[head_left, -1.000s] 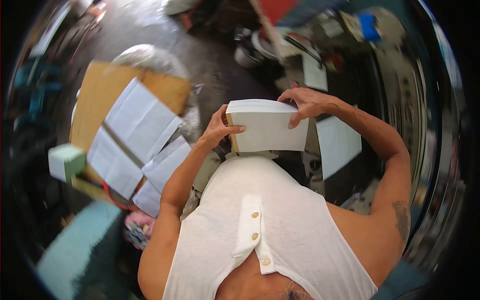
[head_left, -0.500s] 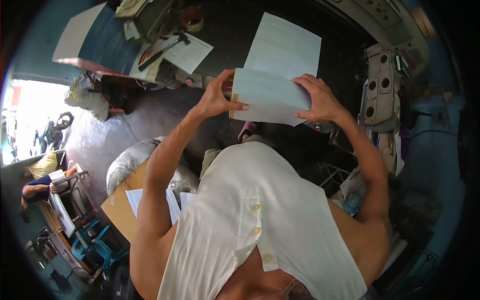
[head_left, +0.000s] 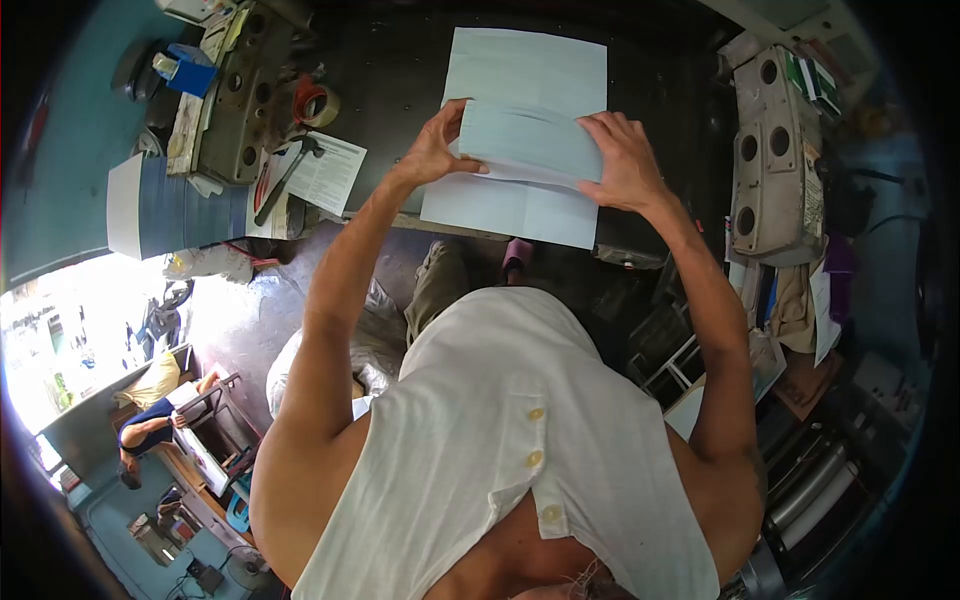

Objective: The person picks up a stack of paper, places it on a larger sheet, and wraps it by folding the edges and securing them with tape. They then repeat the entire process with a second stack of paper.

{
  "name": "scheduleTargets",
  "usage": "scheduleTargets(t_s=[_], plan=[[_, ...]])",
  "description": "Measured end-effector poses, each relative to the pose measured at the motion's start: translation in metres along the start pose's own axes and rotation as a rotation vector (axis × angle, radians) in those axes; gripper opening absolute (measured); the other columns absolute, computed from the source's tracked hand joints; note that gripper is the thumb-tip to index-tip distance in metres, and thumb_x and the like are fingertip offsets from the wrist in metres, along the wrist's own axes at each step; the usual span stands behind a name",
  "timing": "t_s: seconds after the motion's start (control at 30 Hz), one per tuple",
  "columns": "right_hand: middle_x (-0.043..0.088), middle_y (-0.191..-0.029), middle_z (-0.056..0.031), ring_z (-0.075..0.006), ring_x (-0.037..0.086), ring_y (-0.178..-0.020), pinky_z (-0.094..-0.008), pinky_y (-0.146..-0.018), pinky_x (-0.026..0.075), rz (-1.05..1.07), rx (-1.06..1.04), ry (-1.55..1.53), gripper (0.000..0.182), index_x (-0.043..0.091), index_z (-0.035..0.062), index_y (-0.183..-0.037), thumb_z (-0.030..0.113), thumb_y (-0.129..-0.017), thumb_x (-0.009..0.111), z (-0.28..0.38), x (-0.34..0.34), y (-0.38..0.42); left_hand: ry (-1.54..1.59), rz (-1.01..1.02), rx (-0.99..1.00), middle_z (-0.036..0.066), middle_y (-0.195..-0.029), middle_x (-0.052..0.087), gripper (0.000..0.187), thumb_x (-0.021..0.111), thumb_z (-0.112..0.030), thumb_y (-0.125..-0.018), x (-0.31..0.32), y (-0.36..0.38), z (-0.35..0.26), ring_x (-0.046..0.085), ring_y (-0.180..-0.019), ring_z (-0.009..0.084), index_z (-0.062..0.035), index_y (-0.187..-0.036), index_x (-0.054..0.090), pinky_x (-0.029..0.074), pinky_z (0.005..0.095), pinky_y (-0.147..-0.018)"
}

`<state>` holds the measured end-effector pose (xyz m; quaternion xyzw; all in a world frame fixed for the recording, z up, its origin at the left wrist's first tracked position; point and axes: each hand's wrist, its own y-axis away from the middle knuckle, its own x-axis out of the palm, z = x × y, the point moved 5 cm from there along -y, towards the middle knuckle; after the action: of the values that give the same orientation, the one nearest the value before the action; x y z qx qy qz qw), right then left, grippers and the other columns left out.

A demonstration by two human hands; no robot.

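A stack of white paper sheets [head_left: 530, 140] is held up between both hands, over the dark tabletop. My left hand [head_left: 437, 150] is closed on its left edge, thumb at the near corner and fingers at the far one. On the right edge, my right hand [head_left: 625, 162] grips the stack in the same way, fingers bent over the far corner. White paper [head_left: 525, 65] shows beyond the stack on the table, and more white paper [head_left: 510, 210] shows on the near side, reaching the table's front edge. The middle of this paper is hidden behind the stack.
Left on the table are a hammer [head_left: 285, 180], a printed sheet [head_left: 327, 172] and a tape roll [head_left: 318, 105]. A tall paper pile [head_left: 175, 210] stands farther left. Grey metal blocks with round holes [head_left: 780, 150] stand at right. Another person [head_left: 150, 425] is at lower left.
The view has shifted. The stack and both hands have moved farther over the table, and white paper now shows on the near side of the stack too.
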<state>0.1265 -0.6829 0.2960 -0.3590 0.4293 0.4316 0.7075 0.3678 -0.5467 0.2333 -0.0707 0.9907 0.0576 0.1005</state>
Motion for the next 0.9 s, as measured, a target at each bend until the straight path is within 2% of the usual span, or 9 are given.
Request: scheduleTargets(t_s=[0.17,0.27,0.37,0.57,0.6,0.7,0.73,0.83,0.9], plan=[[0.055,-0.129,-0.0150,-0.0338,0.052,-0.118,-0.0424,-0.102,0.042,0.015,0.097,-0.054,0.086,0.049,0.0031,-0.139,0.017,-0.062,0.084,-0.004,0.030,0.002,0.072,-0.006,-0.063,0.014,-0.142,0.052,0.101,0.092,0.002,-0.059,0.002,0.004,0.046,0.044,-0.139,0.0266,-0.0063,-0.144,0.039,0.029,0.0442,-0.123],[0.054,-0.133,-0.0189,-0.0376,0.052,-0.123,-0.0450,-0.105,0.042,-0.159,0.111,-0.266,0.085,0.049,0.0030,-0.139,0.014,-0.064,0.086,-0.014,0.035,0.013,0.035,0.000,-0.029,0.015,-0.143,0.051,0.102,0.091,0.001,-0.061,0.003,0.005,0.049,0.043,-0.140,0.0277,-0.0058,-0.147,0.036,0.029,0.0454,-0.123],[0.055,-0.134,-0.0206,-0.0388,0.055,-0.124,-0.0454,-0.106,0.045,-0.197,0.259,-0.456,0.085,0.047,0.0025,-0.140,0.011,-0.066,0.088,-0.025,0.042,0.027,-0.003,0.028,-0.076,0.017,-0.147,0.048,0.104,0.091,-0.003,-0.064,0.002,0.004,0.057,0.044,-0.140,0.0307,-0.0042,-0.151,0.033,0.032,0.0460,-0.122],[0.063,-0.126,-0.0211,-0.0331,0.064,-0.116,-0.0407,-0.099,0.050,-0.138,0.346,-0.352,0.088,0.048,0.0018,-0.139,0.016,-0.065,0.092,-0.047,0.060,0.033,-0.267,-0.082,0.064,0.021,-0.137,0.059,0.095,0.092,-0.019,-0.061,-0.007,0.006,0.055,0.054,-0.131,0.0329,0.0024,-0.143,0.048,0.038,0.0408,-0.117],[0.064,-0.126,-0.0172,-0.0281,0.063,-0.117,-0.0379,-0.101,0.049,-0.119,0.400,-0.410,0.089,0.049,0.0003,-0.138,0.015,-0.063,0.093,-0.048,0.059,0.033,-0.276,-0.124,0.083,0.022,-0.133,0.061,0.094,0.092,-0.030,-0.058,-0.007,0.006,0.054,0.057,-0.127,0.0346,0.0036,-0.138,0.054,0.042,0.0402,-0.113],[0.064,-0.122,-0.0117,-0.0232,0.061,-0.114,-0.0343,-0.101,0.046,-0.086,0.491,-0.653,0.088,0.049,-0.0014,-0.140,0.014,-0.064,0.091,-0.054,0.043,0.028,-0.249,-0.102,0.100,0.021,-0.131,0.062,0.093,0.090,-0.033,-0.059,-0.010,0.003,0.033,0.060,-0.122,0.0355,0.0039,-0.136,0.055,0.047,0.0427,-0.107],[0.062,-0.126,-0.0107,-0.0225,0.059,-0.117,-0.0346,-0.103,0.044,-0.017,0.528,-0.631,0.087,0.049,-0.0033,-0.139,0.012,-0.063,0.089,-0.052,0.028,0.022,-0.253,-0.134,0.153,0.021,-0.128,0.063,0.093,0.089,-0.041,-0.058,-0.011,0.003,0.019,0.062,-0.117,0.0353,0.0048,-0.133,0.057,0.050,0.0432,-0.100],[0.062,-0.126,-0.0123,-0.0219,0.059,-0.117,-0.0343,-0.104,0.043,0.041,0.571,-0.815,0.084,0.049,-0.0026,-0.140,0.013,-0.064,0.083,-0.056,0.002,0.011,-0.215,-0.114,0.123,0.018,-0.125,0.065,0.095,0.086,-0.053,-0.057,-0.017,0.002,-0.027,0.065,-0.113,0.0314,0.0042,-0.130,0.061,0.051,0.0416,-0.097],[0.062,-0.125,-0.0113,-0.0214,0.058,-0.117,-0.0326,-0.106,0.040,0.048,0.586,-0.903,0.081,0.050,-0.0035,-0.139,0.013,-0.065,0.078,-0.050,-0.011,0.001,-0.142,-0.127,0.078,0.022,-0.117,0.067,0.097,0.086,-0.056,-0.056,-0.022,-0.001,-0.040,0.067,-0.107,0.0353,0.0087,-0.124,0.062,0.052,0.0419,-0.095]])
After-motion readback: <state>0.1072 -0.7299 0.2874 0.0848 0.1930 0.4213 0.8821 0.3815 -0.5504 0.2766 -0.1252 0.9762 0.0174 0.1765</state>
